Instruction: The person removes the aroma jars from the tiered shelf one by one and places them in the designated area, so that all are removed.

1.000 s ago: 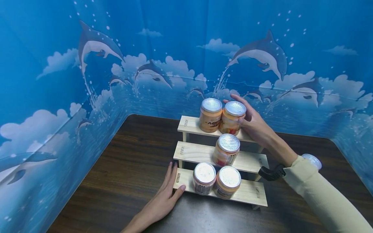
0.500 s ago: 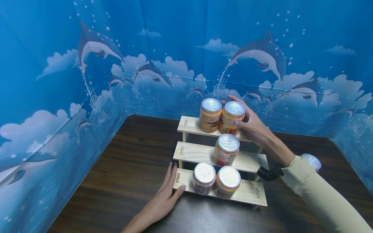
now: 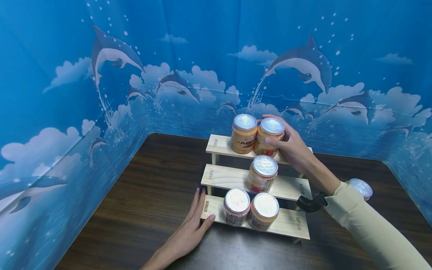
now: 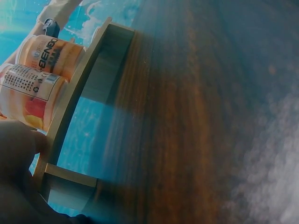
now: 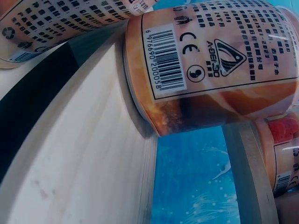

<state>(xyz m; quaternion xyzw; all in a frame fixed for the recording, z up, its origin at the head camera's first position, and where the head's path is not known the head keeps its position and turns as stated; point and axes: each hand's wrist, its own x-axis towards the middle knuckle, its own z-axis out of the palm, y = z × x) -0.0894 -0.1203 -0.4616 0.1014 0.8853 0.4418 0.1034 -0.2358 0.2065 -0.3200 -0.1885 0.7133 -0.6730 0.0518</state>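
Head view: right hand grips the right jar on the top shelf, while left hand, fingers straight, touches the bottom shelf.

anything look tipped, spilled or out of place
Nothing looks tipped or spilled. One lidded jar, partly behind the right sleeve, seems odd: it's off the three-tier wooden rack holding the other five jars.
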